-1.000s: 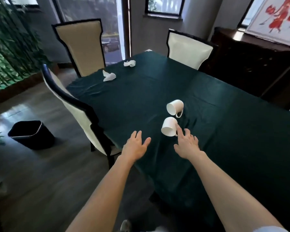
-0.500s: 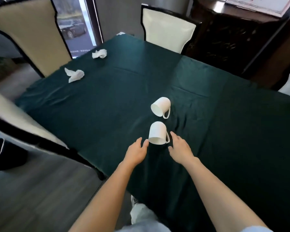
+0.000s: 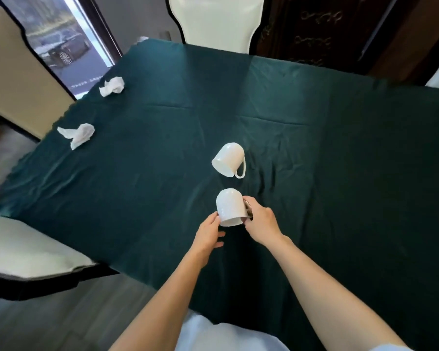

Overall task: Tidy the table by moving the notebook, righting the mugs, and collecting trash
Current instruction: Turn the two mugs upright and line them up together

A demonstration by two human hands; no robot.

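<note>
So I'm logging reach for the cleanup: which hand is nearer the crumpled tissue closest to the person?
Left. The left hand is right of and nearer than the crumpled tissue; the right hand is further right.

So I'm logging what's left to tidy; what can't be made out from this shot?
- Notebook: none visible in the head view; the frame edges crop the table.
- Near mug: handle covered by the right hand.
- Far mug: its inside faces away.
- White scrap at the far corner: too small to identify.
</note>
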